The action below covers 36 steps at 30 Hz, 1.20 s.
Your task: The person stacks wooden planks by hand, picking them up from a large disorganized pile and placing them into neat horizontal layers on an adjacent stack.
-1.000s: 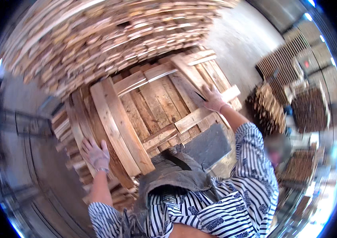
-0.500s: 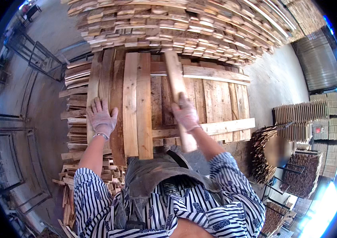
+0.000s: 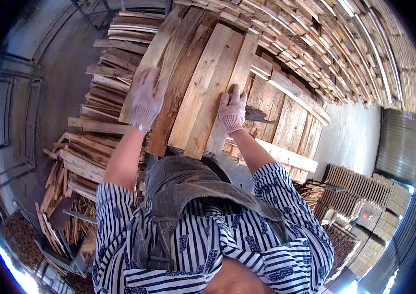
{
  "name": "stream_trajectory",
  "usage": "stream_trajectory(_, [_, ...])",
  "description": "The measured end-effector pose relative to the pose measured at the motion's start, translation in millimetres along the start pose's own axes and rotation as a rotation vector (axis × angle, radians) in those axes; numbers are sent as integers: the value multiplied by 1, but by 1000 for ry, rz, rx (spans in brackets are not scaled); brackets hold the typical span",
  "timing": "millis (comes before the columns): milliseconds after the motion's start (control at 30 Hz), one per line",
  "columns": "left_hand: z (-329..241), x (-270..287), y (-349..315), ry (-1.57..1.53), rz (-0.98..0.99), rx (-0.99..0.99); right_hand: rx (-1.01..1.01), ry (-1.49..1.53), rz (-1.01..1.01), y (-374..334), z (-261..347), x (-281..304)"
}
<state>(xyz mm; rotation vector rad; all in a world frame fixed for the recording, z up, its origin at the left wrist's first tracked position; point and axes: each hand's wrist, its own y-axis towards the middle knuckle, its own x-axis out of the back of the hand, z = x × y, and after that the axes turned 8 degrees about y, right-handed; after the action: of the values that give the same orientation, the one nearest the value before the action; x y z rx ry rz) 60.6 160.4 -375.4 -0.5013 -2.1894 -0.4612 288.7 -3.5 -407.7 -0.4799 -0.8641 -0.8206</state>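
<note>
My left hand, in a pale knitted glove, rests over the light plank at the left end of a row. Its fingers are slightly blurred, with the thumb spread away. My right hand, gloved too, holds a narrow pale plank at the row's right end, thumb on one side and fingers on the other. That plank lies against its neighbour. Between my hands lie a dark brown plank and two knotty light planks, side by side.
Right of the row, a lower layer of boards shows with two crosswise strips on it. A tall lumber stack stands beyond. Uneven board ends jut out on the left, above a heap of scrap wood. Slatted wood stacks stand at right.
My right hand has brought the pale plank leftward against the row, closing the gap. My left hand stays by the leftmost planks. The whole view has turned and shifted.
</note>
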Motion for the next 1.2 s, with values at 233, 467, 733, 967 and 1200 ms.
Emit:
stream_trajectory(233, [-12,-38,-182,-832,-436,892,-17,178,36,3,-23,1])
stream_trajectory(467, [-23,-80,-126,335,140,621,28,200,24,17,-20,-2])
stream_trajectory(733, [-46,-107,-204,-917,-310,1023,62,205,81,22,-30,0])
stream_trajectory(967, [-86,-130,-149,-1380,-148,1351,295,93,61,27,-48,-11])
stream_trajectory(1200, [-17,-137,-225,-794,132,537,240,52,108,26,-39,-5])
